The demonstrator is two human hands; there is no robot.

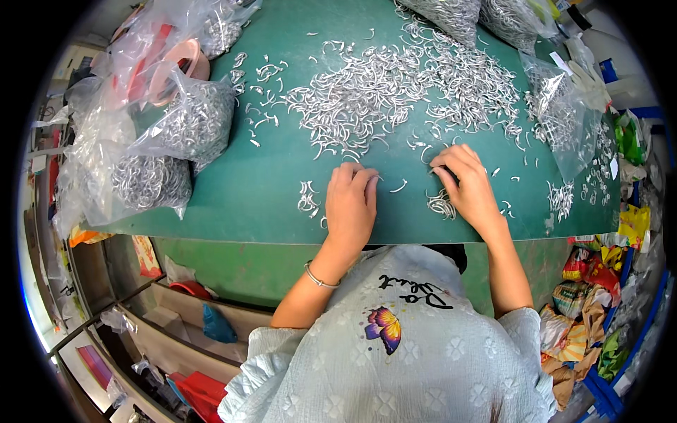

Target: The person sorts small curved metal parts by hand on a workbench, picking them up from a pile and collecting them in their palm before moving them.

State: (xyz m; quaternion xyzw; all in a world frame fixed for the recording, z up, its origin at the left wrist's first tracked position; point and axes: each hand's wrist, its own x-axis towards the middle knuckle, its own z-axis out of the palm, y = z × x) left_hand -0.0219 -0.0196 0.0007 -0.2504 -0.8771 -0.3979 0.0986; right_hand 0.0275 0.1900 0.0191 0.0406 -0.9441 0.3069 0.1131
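A wide heap of small curved silver metal pieces (pixel 395 88) is spread over the green table (pixel 268 190). My left hand (pixel 350 204) rests palm down near the table's front edge, fingertips at a few loose pieces; a small bunch (pixel 308 199) lies just to its left. My right hand (pixel 467 185) is also palm down, fingers curled onto scattered pieces at the heap's near edge, with a small cluster (pixel 441 204) beside its thumb. Whether either hand pinches a piece is hidden by the fingers. A thin bracelet (pixel 319 278) sits on my left wrist.
Clear plastic bags full of the same metal pieces stand at the left (pixel 166 134), at the back (pixel 451 14) and at the right (pixel 560 120). A pink tape roll (pixel 180 67) lies among the left bags. Colourful wrappers (pixel 585 310) fill a bin at the lower right.
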